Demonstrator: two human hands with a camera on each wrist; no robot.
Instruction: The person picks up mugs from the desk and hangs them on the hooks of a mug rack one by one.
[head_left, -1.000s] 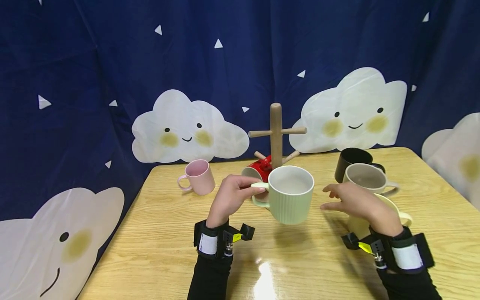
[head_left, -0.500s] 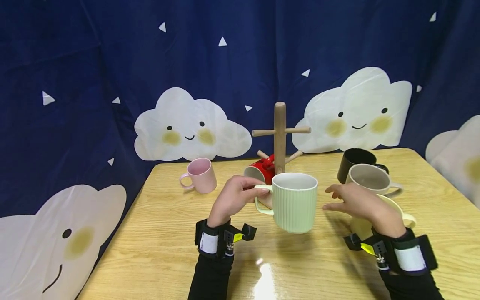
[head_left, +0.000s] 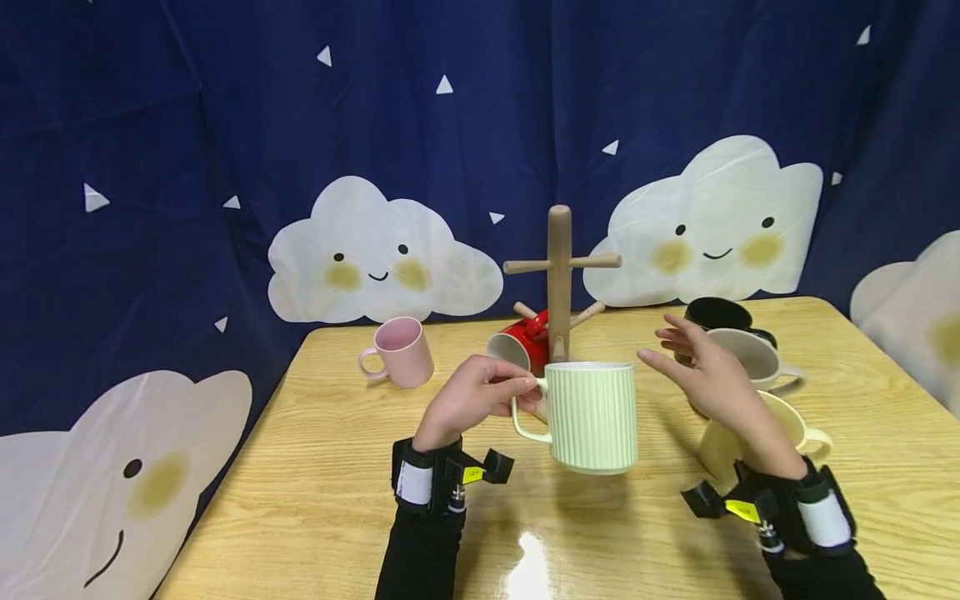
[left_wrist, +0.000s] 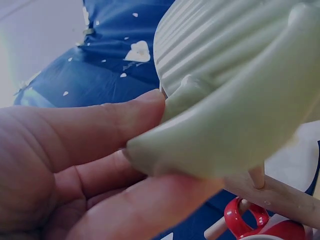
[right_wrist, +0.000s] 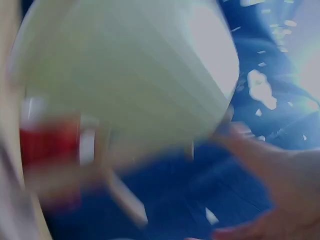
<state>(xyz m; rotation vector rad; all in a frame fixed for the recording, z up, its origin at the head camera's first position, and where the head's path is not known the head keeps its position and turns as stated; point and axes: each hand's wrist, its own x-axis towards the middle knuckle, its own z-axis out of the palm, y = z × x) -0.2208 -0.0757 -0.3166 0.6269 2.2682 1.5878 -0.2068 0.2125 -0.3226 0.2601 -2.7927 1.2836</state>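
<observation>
A pale green ribbed mug [head_left: 592, 421] hangs above the table, its handle pinched between thumb and fingers of my left hand [head_left: 474, 393]. In the left wrist view the mug's handle [left_wrist: 235, 125] fills the middle, with the thumb on one side and a finger on the other. My right hand [head_left: 705, 375] hovers to the right of the mug, fingers spread and holding nothing. Behind the mug stands a wooden mug tree [head_left: 559, 275] with a red mug [head_left: 522, 343] hung low on it, its mouth facing forward. The right wrist view is blurred.
A pink mug [head_left: 405, 354] stands at the back left of the wooden table [head_left: 315, 500]. On the right, partly behind my right hand and arm, are a black mug [head_left: 716, 312], a beige mug [head_left: 753, 354] and a cream mug [head_left: 723, 454]. A blue cloud-print curtain [head_left: 450, 150] hangs behind.
The green mug has come down slightly and tipped more upright, so less of its inside shows. My right hand has risen and its fingers have spread.
</observation>
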